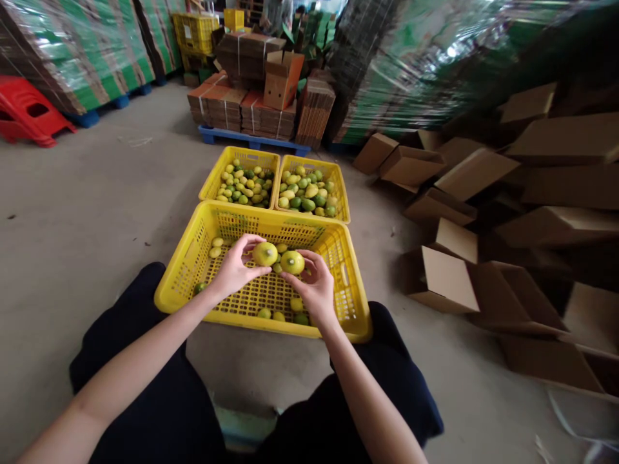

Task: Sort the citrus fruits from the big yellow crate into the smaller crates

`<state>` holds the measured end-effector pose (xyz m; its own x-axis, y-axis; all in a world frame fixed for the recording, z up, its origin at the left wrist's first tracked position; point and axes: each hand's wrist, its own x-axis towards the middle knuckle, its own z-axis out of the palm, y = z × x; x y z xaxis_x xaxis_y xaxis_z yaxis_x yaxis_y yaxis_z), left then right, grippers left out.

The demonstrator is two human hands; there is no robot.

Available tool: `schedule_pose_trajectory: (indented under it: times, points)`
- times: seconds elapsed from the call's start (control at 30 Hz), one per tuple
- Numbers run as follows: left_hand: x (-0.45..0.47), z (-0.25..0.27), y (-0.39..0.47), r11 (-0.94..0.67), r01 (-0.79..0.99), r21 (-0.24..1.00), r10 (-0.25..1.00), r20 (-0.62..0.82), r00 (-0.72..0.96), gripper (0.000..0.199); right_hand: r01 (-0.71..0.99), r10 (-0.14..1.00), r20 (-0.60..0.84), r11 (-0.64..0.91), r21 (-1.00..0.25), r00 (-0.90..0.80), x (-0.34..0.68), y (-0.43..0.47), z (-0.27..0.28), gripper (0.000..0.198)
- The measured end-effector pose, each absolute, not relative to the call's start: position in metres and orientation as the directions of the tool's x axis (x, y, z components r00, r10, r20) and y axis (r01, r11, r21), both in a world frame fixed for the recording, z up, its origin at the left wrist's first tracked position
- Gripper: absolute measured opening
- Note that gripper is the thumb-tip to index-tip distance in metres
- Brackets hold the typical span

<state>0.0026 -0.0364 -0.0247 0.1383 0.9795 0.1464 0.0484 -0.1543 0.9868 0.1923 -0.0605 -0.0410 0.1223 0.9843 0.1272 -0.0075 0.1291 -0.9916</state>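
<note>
My left hand (235,265) is closed around a yellow lemon (265,254), thumb below and fingers above it. A second yellow-green lemon (293,262) sits in the grip of my right hand (318,283). Both fruits are side by side, their pale stem ends facing up toward me, above a large yellow plastic crate (171,277) with slotted walls. Inside that crate lie loose lemons: a few at the left (215,247), some partly hidden behind my hands, and several near the front wall (278,316).
Beyond the large crate stand two smaller yellow crates, left (213,177) and right (342,193), filled with yellow and green lemons. Open cardboard boxes (449,277) pile up at right. Flattened cartons (217,103) rest on a blue pallet (251,140). A red stool (33,109) is at far left.
</note>
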Motion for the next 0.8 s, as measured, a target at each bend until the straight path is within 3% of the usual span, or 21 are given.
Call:
schedule_pose_trajectory:
  times: [0.23,0.33,0.47,0.57,0.67,0.73,0.8]
  points:
    - [0.003,-0.028,-0.040,-0.504,0.292,0.813,0.864,0.470,0.182,0.040,0.083,0.933,0.333,0.325,-0.942,0.135,0.187,-0.063,-0.051,0.048]
    - [0.003,-0.028,-0.040,-0.553,0.332,0.764,0.833,0.516,0.200,0.041,0.113,0.921,0.368,0.355,-0.928,0.129,0.185,-0.064,-0.051,0.045]
    - [0.003,-0.025,-0.041,-0.534,0.305,0.789,0.846,0.500,0.188,0.039,0.123,0.918,0.373,0.358,-0.926,0.134,0.186,-0.065,-0.046,0.046]
    - [0.003,-0.018,-0.043,-0.401,0.257,0.880,0.916,0.375,0.145,0.040,0.072,0.953,0.267,0.259,-0.963,0.141,0.189,-0.066,-0.039,0.044]
    - [0.003,-0.014,-0.044,-0.057,0.108,0.992,0.989,0.042,0.141,0.042,-0.133,0.998,-0.047,-0.041,-0.990,0.042,0.190,-0.066,-0.033,0.033]
    - [0.004,-0.015,-0.043,0.219,-0.026,0.975,0.954,-0.208,0.216,0.037,-0.269,0.972,-0.226,-0.237,-0.934,-0.072,0.189,-0.067,-0.032,0.039]
    - [0.005,-0.019,-0.042,0.402,-0.117,0.908,0.886,-0.354,0.299,0.034,-0.333,0.942,-0.305,-0.336,-0.881,-0.141,0.187,-0.066,-0.031,0.043]
